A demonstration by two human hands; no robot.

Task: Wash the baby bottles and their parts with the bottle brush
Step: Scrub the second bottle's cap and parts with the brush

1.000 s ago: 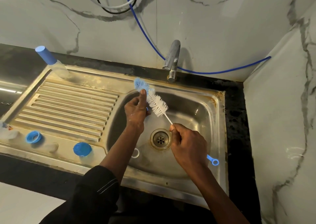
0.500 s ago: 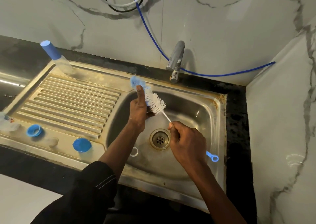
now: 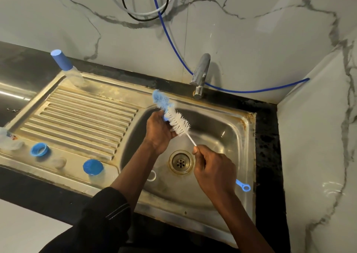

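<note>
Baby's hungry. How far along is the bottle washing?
Done: nothing visibly finished. In hand: left hand holds a small blue part against the bottle brush, gripped by right hand. Seemingly left: capped bottle, blue ring and blue cap on the drainboard, white ring in the basin.

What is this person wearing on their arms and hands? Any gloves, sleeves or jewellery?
No gloves: the left hand and right hand are bare, with no ring or watch showing. The left arm wears a black sleeve, pushed up to about the elbow, with thin pale lines of trim near its cuff. The right arm shows no sleeve within the frame.
</note>
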